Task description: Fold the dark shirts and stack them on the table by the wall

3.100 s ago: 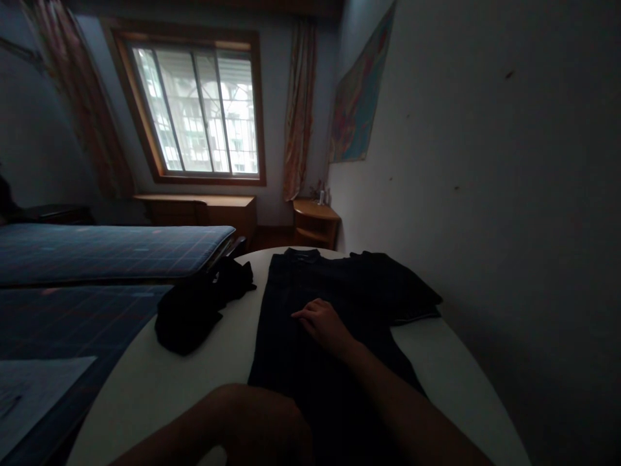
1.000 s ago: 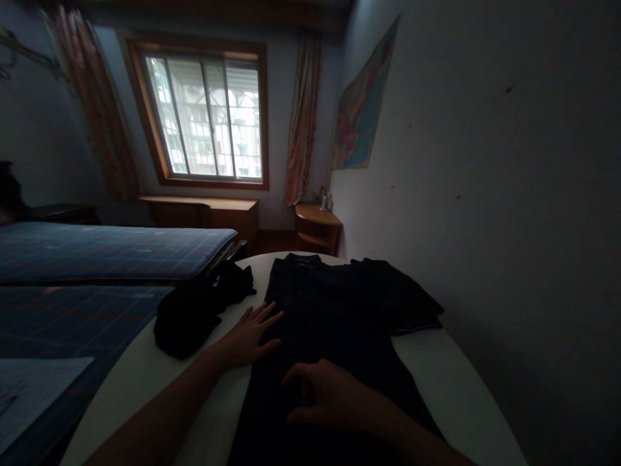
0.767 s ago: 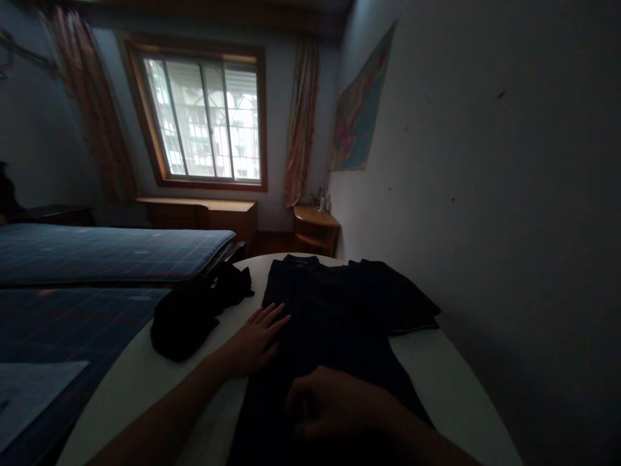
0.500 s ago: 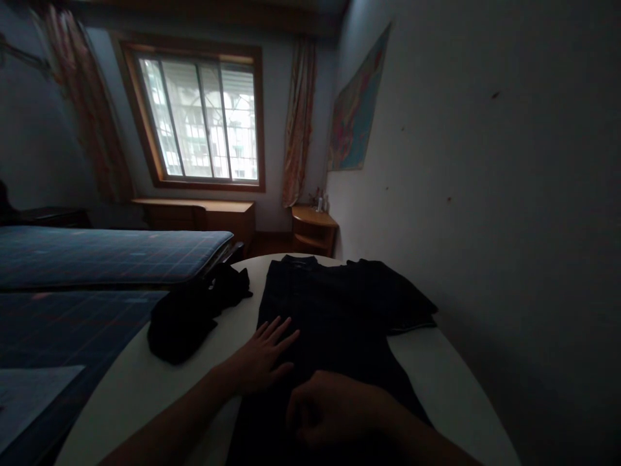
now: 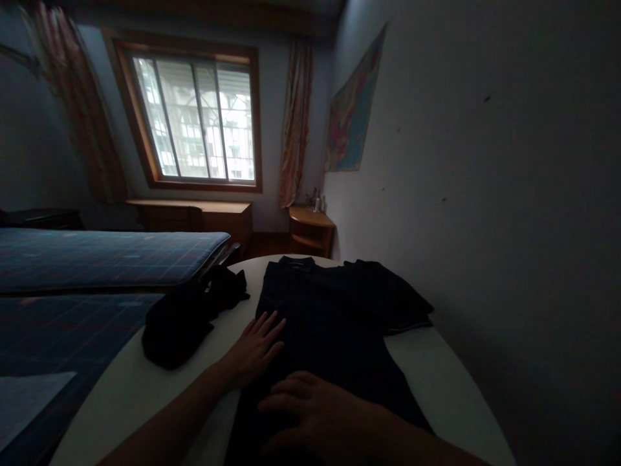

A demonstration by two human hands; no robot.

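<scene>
A dark short-sleeved shirt [image 5: 334, 317] lies spread on a round white table [image 5: 451, 382], its collar toward the far edge and one sleeve out to the right. My left hand [image 5: 255, 349] rests flat on the shirt's left edge, fingers spread. Nearer to me, my right hand [image 5: 310, 414] is over the lower part of the shirt with its fingers apart and holding nothing. Dim light hides whether its palm touches the cloth. On the table's left side sits a crumpled black cloth [image 5: 179, 323].
Left of the table is a bed with a blue plaid mattress [image 5: 107, 259]. A desk [image 5: 223, 207] stands under the window [image 5: 204, 116], and a small corner shelf [image 5: 313, 217] is beyond the table. The wall [image 5: 485, 259] runs close along the right.
My right hand has gone from a curled fist to spread fingers, reaching slightly left. My left hand has shifted a little left and stays flat. The view has turned slightly.
</scene>
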